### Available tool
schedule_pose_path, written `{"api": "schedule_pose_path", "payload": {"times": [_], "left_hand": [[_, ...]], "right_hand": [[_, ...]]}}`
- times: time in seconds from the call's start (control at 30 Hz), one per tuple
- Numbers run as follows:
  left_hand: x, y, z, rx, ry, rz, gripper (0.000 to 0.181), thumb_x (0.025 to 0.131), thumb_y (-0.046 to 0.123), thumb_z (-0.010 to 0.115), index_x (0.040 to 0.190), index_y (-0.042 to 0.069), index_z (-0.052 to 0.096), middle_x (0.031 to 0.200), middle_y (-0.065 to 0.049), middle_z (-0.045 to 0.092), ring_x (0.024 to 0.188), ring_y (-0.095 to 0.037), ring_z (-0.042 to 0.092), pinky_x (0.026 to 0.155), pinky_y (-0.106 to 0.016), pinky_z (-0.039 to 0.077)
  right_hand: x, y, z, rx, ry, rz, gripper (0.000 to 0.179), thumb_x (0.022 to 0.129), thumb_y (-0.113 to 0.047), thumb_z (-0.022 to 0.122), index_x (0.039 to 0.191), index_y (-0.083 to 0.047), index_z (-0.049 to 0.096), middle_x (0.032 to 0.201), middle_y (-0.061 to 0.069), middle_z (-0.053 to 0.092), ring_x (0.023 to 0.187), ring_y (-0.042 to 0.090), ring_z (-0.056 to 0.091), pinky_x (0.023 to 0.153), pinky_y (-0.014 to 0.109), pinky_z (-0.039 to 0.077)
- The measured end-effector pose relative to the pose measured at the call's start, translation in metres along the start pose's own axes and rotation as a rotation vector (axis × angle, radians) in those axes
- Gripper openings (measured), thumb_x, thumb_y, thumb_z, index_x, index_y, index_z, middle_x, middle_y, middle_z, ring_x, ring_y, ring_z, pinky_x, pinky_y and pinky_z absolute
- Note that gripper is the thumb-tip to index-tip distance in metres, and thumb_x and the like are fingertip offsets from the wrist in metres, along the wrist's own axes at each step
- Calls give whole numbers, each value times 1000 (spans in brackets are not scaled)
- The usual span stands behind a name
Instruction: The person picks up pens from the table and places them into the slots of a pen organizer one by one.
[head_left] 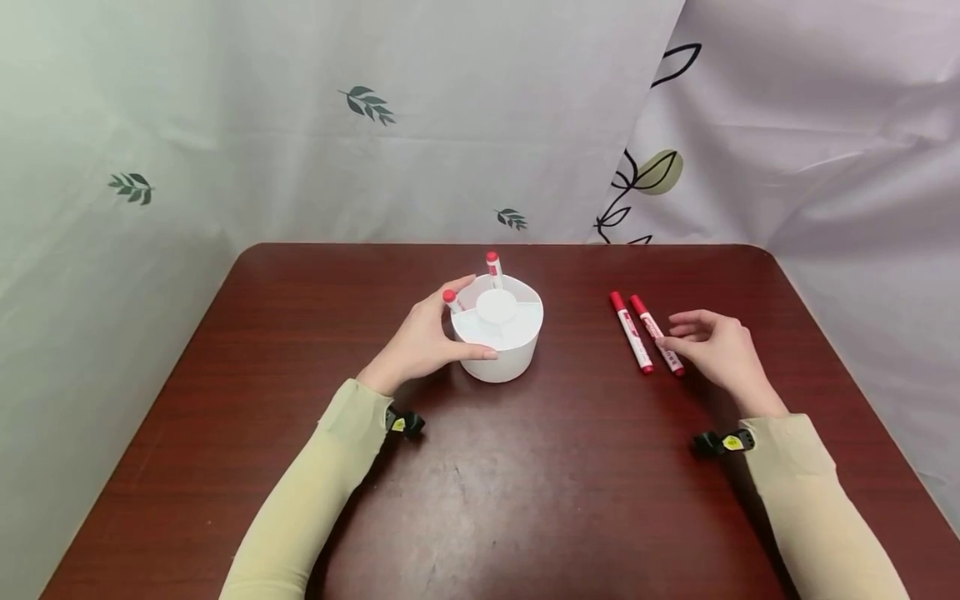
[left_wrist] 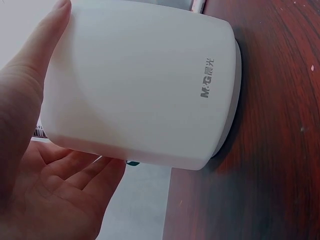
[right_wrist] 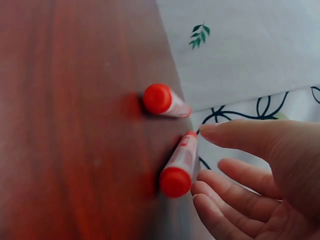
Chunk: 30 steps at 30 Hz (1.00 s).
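Note:
A white pen holder [head_left: 510, 364] with compartments stands upright on the table. My left hand [head_left: 420, 343] grips its left side, thumb across the front and fingers round the back. Two red-capped white markers stand in it, one marker [head_left: 492, 268] at the back and another marker [head_left: 452, 301] at the left. Over the loose pair to the right hovers my right hand [head_left: 718, 348], its fingers loosely bent and holding nothing. Nearest to it is the right-hand marker [head_left: 654, 332]; the other marker [head_left: 631, 332] lies just left of that. In the right wrist view the thumb [right_wrist: 235, 135] appears apart from both markers.
The dark reddish-brown table [head_left: 525, 483] has rounded far corners. Pale cloth [head_left: 450, 167] with leaf prints hangs behind it and at both sides. A dark strap [head_left: 405, 423] is on the left wrist, and a similar strap [head_left: 723, 442] on the right.

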<state>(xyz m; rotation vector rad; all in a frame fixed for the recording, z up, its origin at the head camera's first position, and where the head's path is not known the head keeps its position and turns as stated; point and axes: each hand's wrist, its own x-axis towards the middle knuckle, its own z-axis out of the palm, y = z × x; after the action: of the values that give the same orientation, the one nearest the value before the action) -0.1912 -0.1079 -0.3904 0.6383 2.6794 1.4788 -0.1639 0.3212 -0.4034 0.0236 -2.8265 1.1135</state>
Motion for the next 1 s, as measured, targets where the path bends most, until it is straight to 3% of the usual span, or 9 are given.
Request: {"api": "schedule_pose_path", "payload": {"times": [0.33, 0.67, 1.0], "left_hand": [[2, 0, -1, -15, 2, 12, 109, 65, 45, 97, 155, 15, 43, 142, 2, 56, 128, -15, 51, 109, -49, 38], [0, 3, -3, -5, -2, -2, 109, 64, 45, 97, 155, 19, 43, 141, 1, 57, 126, -14, 51, 108, -48, 39], [-1, 3, -2, -6, -8, -17, 109, 65, 44, 97, 155, 20, 43, 140, 3, 57, 124, -12, 52, 106, -40, 40]], "right_hand": [[-6, 7, 4, -68, -43, -21, 40, 82, -15, 87, 112, 4, 70, 82, 8, 73, 62, 6, 63, 56, 20, 46], [-8, 5, 6, -78, -24, -16, 33, 86, -12, 83, 112, 4, 71, 83, 9, 72, 63, 8, 63, 55, 21, 48], [-9, 1, -1, -32, 73, -19, 29, 88, -14, 80, 112, 1, 73, 86, 13, 73, 65, -2, 63, 56, 16, 46]]}}
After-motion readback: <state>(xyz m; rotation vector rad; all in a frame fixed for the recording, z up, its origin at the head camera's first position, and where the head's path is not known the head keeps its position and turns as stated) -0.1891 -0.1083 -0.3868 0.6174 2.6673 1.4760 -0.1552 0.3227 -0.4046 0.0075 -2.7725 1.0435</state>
